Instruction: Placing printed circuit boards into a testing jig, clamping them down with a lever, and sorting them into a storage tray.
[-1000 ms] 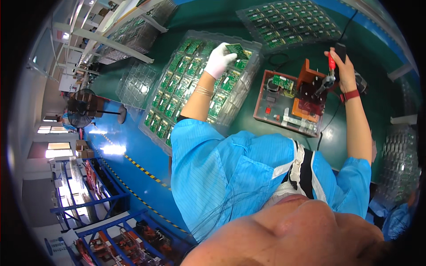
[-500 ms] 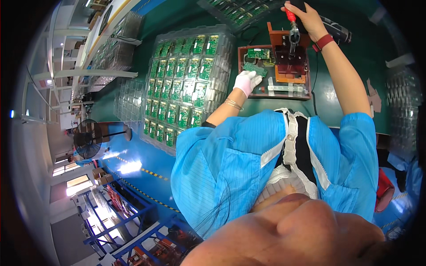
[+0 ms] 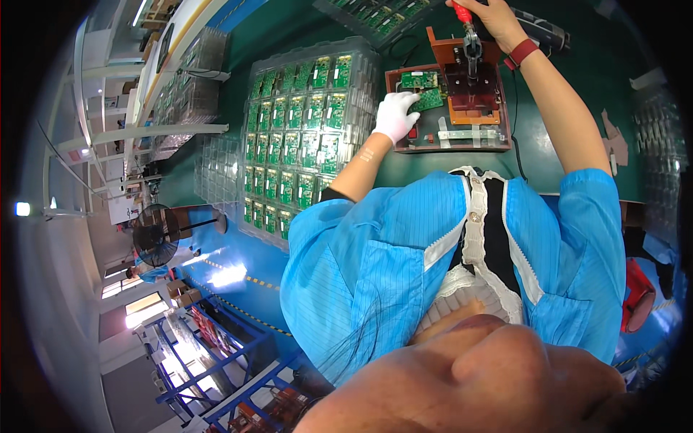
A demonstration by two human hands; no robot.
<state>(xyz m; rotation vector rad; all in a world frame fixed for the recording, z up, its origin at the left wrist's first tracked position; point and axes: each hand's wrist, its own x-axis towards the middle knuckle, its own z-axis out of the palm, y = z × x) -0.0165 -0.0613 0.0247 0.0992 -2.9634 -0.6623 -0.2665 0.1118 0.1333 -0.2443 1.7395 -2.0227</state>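
Observation:
My left hand, in a white glove, is at the left side of a brown test fixture. Its fingers and thumb close on the left end of a small green circuit board, held slantwise over the fixture. Just behind lies another green circuit board. My right hand is bare and wrapped round the red handle of a toggle clamp. Below the clamp sits a dark red press block above an orange base.
Left of the fixture stands a stack of clear trays filled with several green boards. Another board tray is at the back. A black cable runs along the fixture's right side. A fan stands beyond the table at left.
My left hand has shifted slightly back and left, and the board it holds has turned and moved toward the clamp. My right hand stays on the red handle.

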